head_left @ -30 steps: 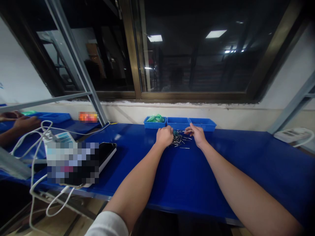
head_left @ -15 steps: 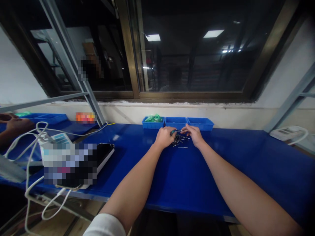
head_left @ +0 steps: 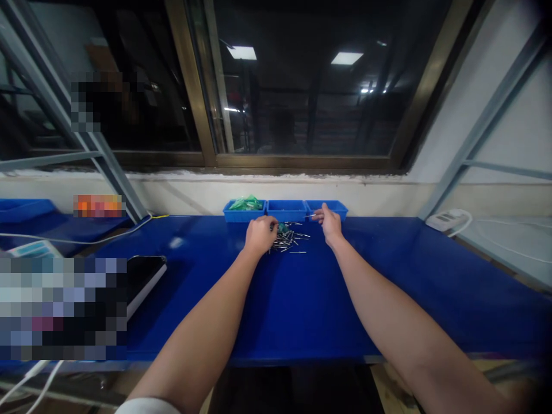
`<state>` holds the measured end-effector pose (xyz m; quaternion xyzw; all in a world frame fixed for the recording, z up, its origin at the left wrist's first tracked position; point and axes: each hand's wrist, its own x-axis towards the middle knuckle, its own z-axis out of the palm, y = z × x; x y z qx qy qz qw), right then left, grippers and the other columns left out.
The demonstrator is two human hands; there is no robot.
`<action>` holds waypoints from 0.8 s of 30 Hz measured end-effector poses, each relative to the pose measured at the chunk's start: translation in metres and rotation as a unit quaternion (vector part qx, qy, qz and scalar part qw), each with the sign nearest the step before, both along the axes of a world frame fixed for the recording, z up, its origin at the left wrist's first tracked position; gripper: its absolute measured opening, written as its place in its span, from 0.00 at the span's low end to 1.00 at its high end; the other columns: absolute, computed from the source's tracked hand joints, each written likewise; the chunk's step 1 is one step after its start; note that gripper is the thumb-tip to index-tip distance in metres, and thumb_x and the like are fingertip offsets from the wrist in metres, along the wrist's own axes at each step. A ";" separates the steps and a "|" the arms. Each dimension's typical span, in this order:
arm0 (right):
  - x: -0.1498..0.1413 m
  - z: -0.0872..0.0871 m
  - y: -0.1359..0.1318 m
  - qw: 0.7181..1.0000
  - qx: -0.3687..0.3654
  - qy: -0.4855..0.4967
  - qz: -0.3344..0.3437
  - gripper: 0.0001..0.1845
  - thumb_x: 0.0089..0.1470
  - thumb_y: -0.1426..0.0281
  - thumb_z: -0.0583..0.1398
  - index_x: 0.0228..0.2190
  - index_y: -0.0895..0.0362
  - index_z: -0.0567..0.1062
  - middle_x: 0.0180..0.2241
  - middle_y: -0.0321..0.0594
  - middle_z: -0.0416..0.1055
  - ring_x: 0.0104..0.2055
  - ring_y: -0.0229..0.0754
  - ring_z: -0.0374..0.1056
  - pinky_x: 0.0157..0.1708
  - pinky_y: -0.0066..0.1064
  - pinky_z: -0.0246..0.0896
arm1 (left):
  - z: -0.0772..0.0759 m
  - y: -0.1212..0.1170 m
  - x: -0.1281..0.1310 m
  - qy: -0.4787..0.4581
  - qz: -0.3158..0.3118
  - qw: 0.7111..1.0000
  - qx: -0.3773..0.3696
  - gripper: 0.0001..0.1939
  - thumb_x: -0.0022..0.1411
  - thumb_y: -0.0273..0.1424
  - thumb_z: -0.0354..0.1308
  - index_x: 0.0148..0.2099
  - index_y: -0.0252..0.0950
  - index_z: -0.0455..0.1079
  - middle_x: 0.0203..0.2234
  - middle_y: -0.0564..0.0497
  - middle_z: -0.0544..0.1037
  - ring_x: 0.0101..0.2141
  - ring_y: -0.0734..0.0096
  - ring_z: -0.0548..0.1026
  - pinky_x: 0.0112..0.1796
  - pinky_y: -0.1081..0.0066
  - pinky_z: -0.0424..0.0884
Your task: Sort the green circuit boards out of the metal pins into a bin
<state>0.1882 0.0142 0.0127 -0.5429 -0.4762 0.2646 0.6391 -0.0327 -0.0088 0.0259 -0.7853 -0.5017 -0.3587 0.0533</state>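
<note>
A pile of thin silvery metal pins (head_left: 285, 240), shaped like blind rivets, lies on the blue table. At the pile's left edge is my left hand (head_left: 259, 236), its fingers closed; a small dark teal thing (head_left: 282, 228) shows beside the fingertips, and what they grip is partly hidden. My right hand (head_left: 330, 225), raised right of the pile in front of the right blue bin (head_left: 340, 208), pinches one thin metal pin (head_left: 312, 215) that points left. A single loose pin (head_left: 297, 252) lies just nearer to me than the pile.
Along the wall stand a left blue bin (head_left: 239, 216) with green plastic packets (head_left: 246, 202) and a middle blue bin (head_left: 284, 215). A phone-like device (head_left: 149, 273) lies at the left. A white power strip (head_left: 446, 219) is at the right, near the grey frame (head_left: 487, 121).
My hands were close together over the pile. The right hand has since moved away to the right and up toward the bins with a pin. The view has turned right.
</note>
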 end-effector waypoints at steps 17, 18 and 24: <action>0.011 -0.011 0.011 0.995 0.011 0.095 0.030 0.34 0.47 0.47 0.49 0.47 0.57 0.68 0.41 0.44 0.73 0.31 0.38 0.65 0.20 0.24 0.54 | -0.006 0.001 -0.002 -0.007 0.019 0.999 -0.039 0.06 0.54 0.27 0.54 0.35 0.38 0.70 0.31 0.51 0.77 0.33 0.70 0.73 0.35 0.74 0.66; 0.011 -0.011 0.010 0.997 0.011 0.077 0.016 0.33 0.48 0.48 0.49 0.45 0.58 0.69 0.38 0.44 0.74 0.31 0.38 0.65 0.21 0.25 0.55 | -0.006 0.001 -0.003 -0.006 0.019 0.999 -0.034 0.06 0.54 0.27 0.54 0.35 0.38 0.70 0.31 0.51 0.76 0.33 0.70 0.73 0.35 0.73 0.66; 0.003 -0.011 0.001 0.988 -0.022 -0.151 -0.017 0.15 0.42 0.59 0.58 0.24 0.57 0.76 0.26 0.40 0.74 0.31 0.42 0.68 0.34 0.31 0.59 | -0.010 0.006 -0.004 0.006 0.024 0.999 -0.028 0.04 0.54 0.27 0.55 0.33 0.38 0.70 0.32 0.50 0.76 0.34 0.68 0.73 0.36 0.72 0.65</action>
